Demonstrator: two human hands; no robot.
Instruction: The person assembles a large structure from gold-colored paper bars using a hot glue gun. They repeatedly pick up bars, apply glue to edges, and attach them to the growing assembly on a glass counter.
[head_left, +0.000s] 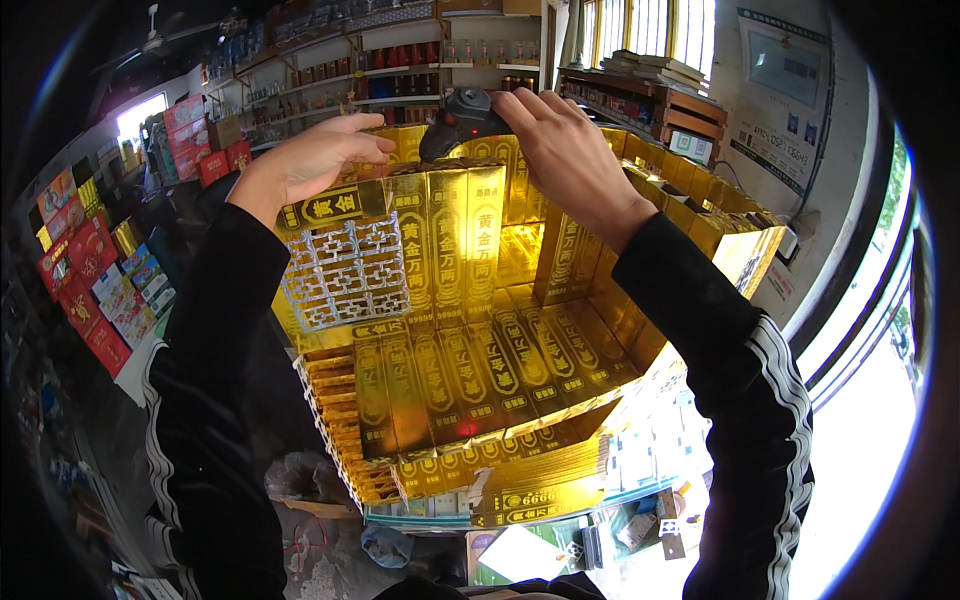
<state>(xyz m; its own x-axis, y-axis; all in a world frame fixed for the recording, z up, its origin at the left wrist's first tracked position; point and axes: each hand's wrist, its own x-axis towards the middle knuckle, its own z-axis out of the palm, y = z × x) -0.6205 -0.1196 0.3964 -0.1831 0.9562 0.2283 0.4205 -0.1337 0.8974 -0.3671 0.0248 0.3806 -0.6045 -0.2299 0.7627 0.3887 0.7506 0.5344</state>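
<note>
A large house-like structure of shiny gold cardboard strips (470,230) stands in front of me, its panels printed with dark characters. A silver lattice panel (345,268) is set in its left front wall. At the top edge of that wall, my left hand (320,160) has its fingers stretched toward the right, seemingly with nothing in them. My right hand (565,140) is closed round a black hand-held tool (462,122) with a small red light; its exact kind is unclear. The tool sits just over the wall's upper edge. Part of my right fingers is hidden behind it.
A bundle of folded gold strips (540,485) lies at the front on a glass-topped counter (430,512). Red gift boxes (92,250) are stacked at the left. Shelves of goods (390,85) line the back. A wooden rack (690,115) and a bright doorway (870,450) are to the right.
</note>
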